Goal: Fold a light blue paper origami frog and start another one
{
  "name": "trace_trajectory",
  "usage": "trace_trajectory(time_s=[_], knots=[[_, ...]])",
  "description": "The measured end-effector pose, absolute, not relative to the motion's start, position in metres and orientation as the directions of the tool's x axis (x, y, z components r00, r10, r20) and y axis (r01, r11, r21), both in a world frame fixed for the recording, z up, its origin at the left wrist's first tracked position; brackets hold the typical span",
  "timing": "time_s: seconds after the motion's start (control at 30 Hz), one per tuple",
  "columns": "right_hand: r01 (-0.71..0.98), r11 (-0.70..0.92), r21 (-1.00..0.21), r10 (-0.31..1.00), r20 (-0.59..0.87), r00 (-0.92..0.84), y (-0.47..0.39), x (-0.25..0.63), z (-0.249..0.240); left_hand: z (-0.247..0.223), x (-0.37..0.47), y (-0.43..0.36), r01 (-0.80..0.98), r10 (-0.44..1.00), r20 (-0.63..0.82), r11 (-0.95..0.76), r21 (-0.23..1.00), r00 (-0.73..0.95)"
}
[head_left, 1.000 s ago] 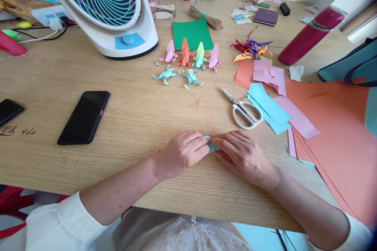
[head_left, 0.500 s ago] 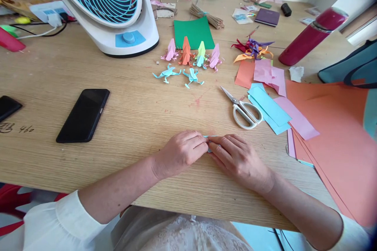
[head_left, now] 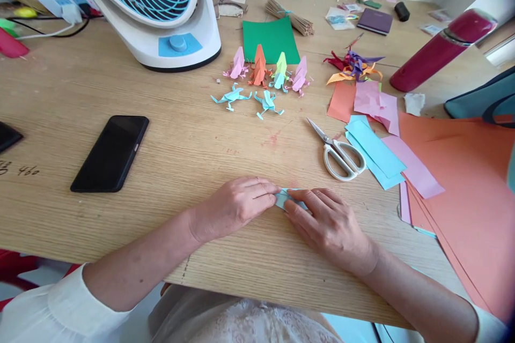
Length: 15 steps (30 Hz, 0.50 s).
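A small light-blue folded paper [head_left: 283, 198] lies near the table's front edge, between my two hands. My left hand [head_left: 241, 203] has its fingers closed on the paper's left end. My right hand [head_left: 328, 220] pinches the right part, thumb and fingertips on it, and covers some of the folds. Beyond the hands, folded paper figures stand in a group: an orange one [head_left: 259, 67], a yellow-green and blue one [head_left: 280, 72], pink ones and two light-blue ones [head_left: 232, 96]. White-handled scissors [head_left: 341, 159] lie to the right, blades apart only slightly if at all.
A black phone [head_left: 110, 154] lies at the left, with a white fan [head_left: 177, 45] behind it. Blue strips [head_left: 376, 153], orange sheets [head_left: 466, 187] and a dark red flask [head_left: 442, 51] occupy the right side.
My hands have moved slightly apart, and more of the light-blue paper shows between them. The whole view has shifted a little.
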State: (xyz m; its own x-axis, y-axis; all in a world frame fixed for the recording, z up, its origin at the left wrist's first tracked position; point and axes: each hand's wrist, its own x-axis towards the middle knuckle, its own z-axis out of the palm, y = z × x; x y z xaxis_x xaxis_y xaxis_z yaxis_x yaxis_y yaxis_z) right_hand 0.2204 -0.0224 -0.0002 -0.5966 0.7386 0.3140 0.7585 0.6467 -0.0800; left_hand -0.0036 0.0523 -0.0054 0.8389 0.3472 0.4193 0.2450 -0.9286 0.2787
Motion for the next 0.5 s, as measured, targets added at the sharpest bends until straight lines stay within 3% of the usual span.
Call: trace_trajectory(time_s=[0.33, 0.5], knots=[[0.775, 0.594, -0.214, 0.796, 0.291, -0.530, -0.0229, 0.2173, 0.0016, -0.0014, 0.0018, 0.0482, 0.307, 0.371, 0.337, -0.924, 0.230, 0.865], [0.779, 0.544, -0.312, 0.836, 0.274, -0.475, -0.0208, 0.2157, 0.0029, -0.0025, 0.0008, 0.0490, 0.312, 0.391, 0.346, -0.913, 0.264, 0.853]])
